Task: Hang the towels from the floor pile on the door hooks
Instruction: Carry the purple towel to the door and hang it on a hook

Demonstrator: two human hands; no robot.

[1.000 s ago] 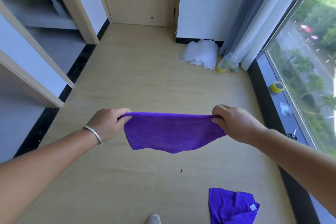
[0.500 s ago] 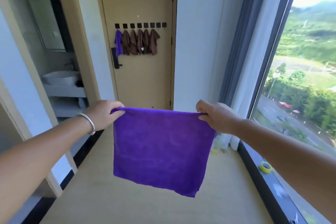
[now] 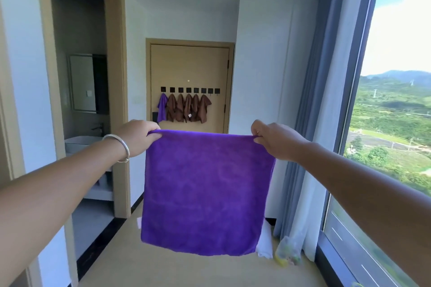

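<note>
1. A person holds a purple towel (image 3: pixel 205 193) spread flat at arm's length, left hand (image 3: pixel 137 137) and right hand (image 3: pixel 275 140) each pinching a top corner, apparently to straighten it before hanging
2. Far beyond the hands, the door (image 3: pixel 189 65) hooks (image 3: pixel 190 90) already carry five towels; those at the right look free
3. A white cloth (image 3: pixel 264 242) lies below the right hand

Tan floor (image 3: pixel 186 270), white cloth (image 3: pixel 264 243), plastic bag (image 3: pixel 288 251)

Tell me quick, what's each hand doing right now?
Left hand: closed, pinching the top left corner of the purple towel.
Right hand: closed, pinching the towel's top right corner.
</note>
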